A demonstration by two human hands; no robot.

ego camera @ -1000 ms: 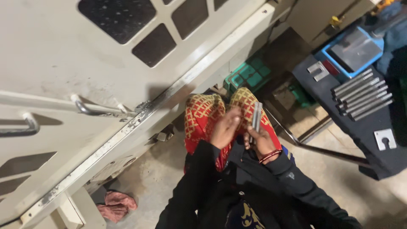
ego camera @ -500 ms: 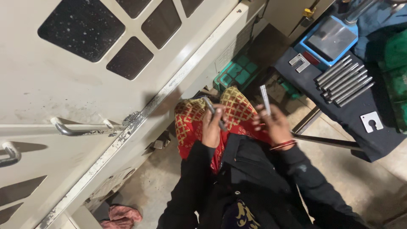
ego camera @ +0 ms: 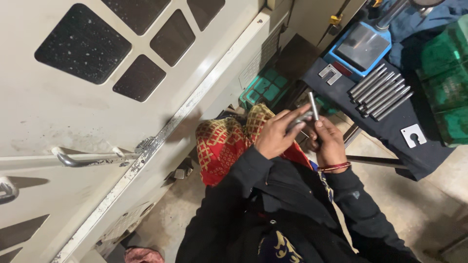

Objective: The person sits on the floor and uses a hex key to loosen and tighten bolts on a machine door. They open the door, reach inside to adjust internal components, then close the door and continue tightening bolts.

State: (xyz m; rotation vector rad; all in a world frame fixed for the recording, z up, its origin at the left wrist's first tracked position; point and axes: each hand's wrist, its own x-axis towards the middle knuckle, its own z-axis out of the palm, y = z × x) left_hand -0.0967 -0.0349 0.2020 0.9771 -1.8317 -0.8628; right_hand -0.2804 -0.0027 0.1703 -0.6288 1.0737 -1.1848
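Note:
My left hand (ego camera: 276,135) grips a short grey metal tool (ego camera: 300,121) and holds it against a thin steel rod (ego camera: 314,105). The rod stands nearly upright in my right hand (ego camera: 327,140), which wears red bangles at the wrist. Both hands meet in front of my chest, above a red and yellow patterned cloth (ego camera: 222,143) and my black jacket sleeves. A row of several similar steel rods (ego camera: 380,91) lies on a dark-covered table (ego camera: 419,160) just to the right.
A big off-white machine door (ego camera: 97,97) with dark windows and metal handles (ego camera: 87,158) fills the left. On the table stand a blue scale (ego camera: 363,46), two flat slotted metal plates (ego camera: 413,135), and green crates (ego camera: 448,73). A green crate (ego camera: 265,87) sits by the machine.
My hands have come together: the left one with the tool now touches the rod held in the right. The view has shifted closer to the table.

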